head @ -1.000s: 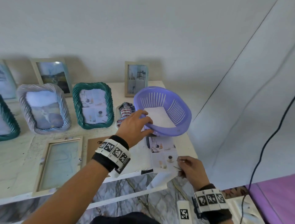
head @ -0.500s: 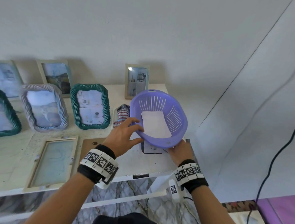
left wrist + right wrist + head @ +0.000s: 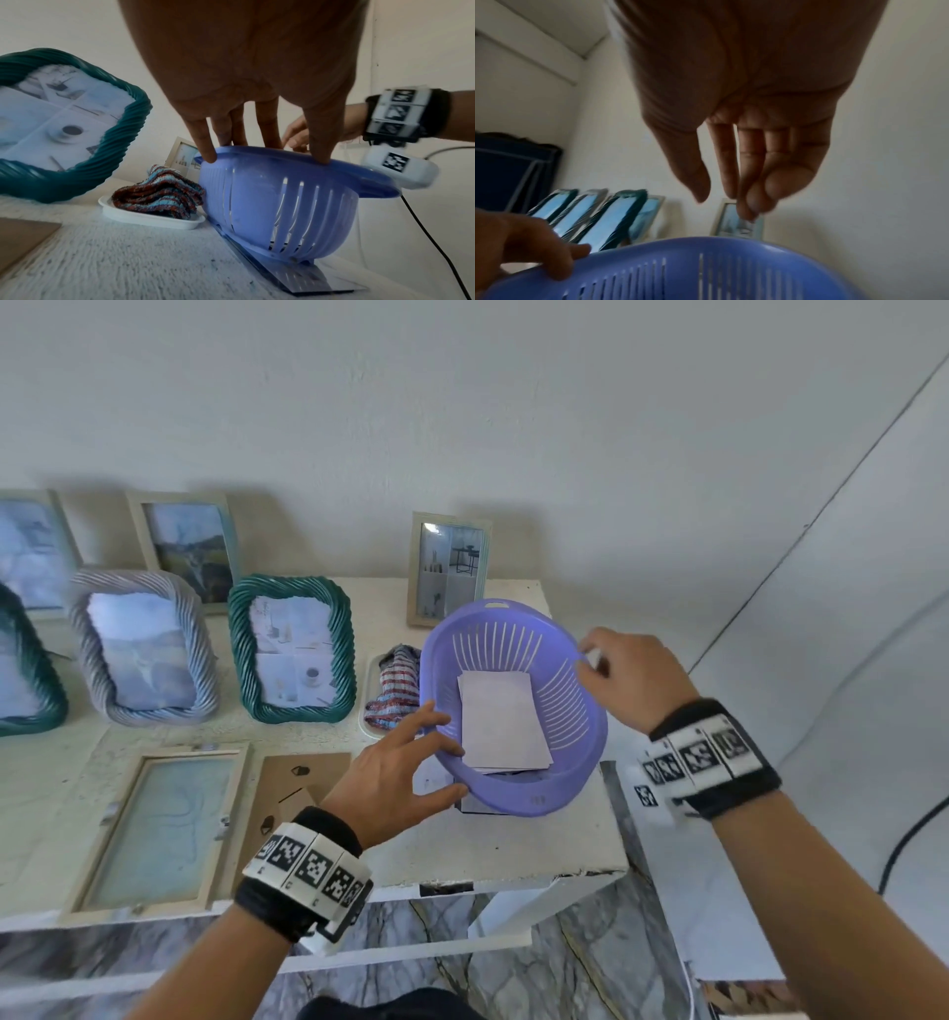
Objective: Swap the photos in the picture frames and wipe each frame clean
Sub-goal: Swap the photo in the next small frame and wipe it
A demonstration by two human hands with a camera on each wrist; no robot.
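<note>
Basket (image 3: 580,762) tipped nearward, long axis front-to-back, left hand (image 3: 385,778) pinching rim, right hand (image 3: 631,680) loose

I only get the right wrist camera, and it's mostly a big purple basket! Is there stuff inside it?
Observer: Yes. The head view shows a white sheet lying inside the purple basket.
Operator: Is the basket sitting right on the table?
Observer: No. In the left wrist view its base rests on a flat pane.
Operator: Where's the cloth for wiping?
Observer: A striped cloth lies in a white tray beside the basket.
</note>
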